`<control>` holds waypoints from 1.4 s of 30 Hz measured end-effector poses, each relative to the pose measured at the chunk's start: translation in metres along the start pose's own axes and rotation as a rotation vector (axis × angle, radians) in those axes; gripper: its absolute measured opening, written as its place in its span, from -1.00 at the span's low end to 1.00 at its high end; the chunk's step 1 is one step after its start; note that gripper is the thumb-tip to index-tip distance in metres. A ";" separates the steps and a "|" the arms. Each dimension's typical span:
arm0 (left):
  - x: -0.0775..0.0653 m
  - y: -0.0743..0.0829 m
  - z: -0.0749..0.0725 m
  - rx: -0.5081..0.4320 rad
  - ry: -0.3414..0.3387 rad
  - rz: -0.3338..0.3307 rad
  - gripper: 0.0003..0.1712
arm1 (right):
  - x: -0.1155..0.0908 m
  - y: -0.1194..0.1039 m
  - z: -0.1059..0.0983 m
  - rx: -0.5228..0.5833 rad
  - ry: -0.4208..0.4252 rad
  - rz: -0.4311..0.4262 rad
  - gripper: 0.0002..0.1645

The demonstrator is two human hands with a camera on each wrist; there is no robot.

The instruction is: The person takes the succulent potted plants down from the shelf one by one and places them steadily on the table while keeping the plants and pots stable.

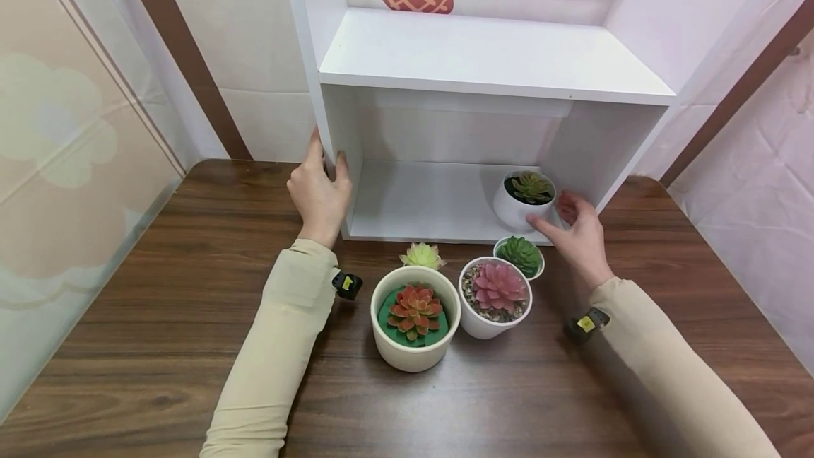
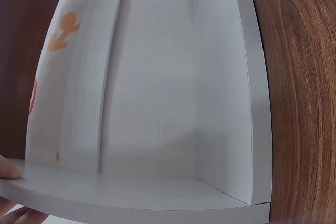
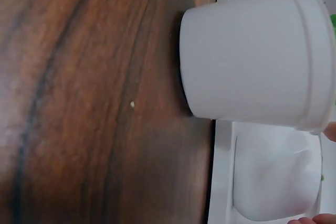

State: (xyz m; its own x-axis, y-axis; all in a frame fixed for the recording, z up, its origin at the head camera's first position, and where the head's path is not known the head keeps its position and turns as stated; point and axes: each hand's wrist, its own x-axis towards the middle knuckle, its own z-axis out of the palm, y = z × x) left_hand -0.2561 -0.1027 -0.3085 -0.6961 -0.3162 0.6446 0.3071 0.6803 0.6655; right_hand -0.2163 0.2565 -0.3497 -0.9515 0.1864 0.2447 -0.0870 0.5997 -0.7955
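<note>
My left hand (image 1: 320,196) grips the left side panel of a white shelf unit (image 1: 445,200), thumb on the inner face and fingers on the outer. In the left wrist view its fingertips (image 2: 10,169) lie at the panel's edge. On the bottom board, at the right end, stands a white pot with a dark green succulent (image 1: 531,189). My right hand (image 1: 579,235) holds this pot from the right, thumb at its front and fingers at its side. In the right wrist view the white pot (image 3: 278,177) sits between thumb and fingertips, partly behind a nearer pot.
On the wooden table (image 1: 191,302) before the unit stand a cream pot with a red succulent (image 1: 416,313), a white pot with a pink succulent (image 1: 499,295), a small green succulent (image 1: 520,255) and a pale yellow-green one (image 1: 422,256), partly hidden. An upper shelf board (image 1: 496,55) overhangs the bottom one.
</note>
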 end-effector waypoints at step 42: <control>0.000 -0.001 0.000 0.014 0.006 -0.003 -0.47 | 0.025 0.013 0.026 -0.032 -0.045 0.075 0.12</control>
State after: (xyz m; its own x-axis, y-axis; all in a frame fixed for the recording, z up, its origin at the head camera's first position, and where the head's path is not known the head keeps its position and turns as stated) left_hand -0.2570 -0.1034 -0.3092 -0.6930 -0.3222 0.6449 0.2958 0.6887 0.6620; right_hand -0.2491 0.2492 -0.3682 -0.9674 0.1968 0.1596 -0.0066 0.6100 -0.7924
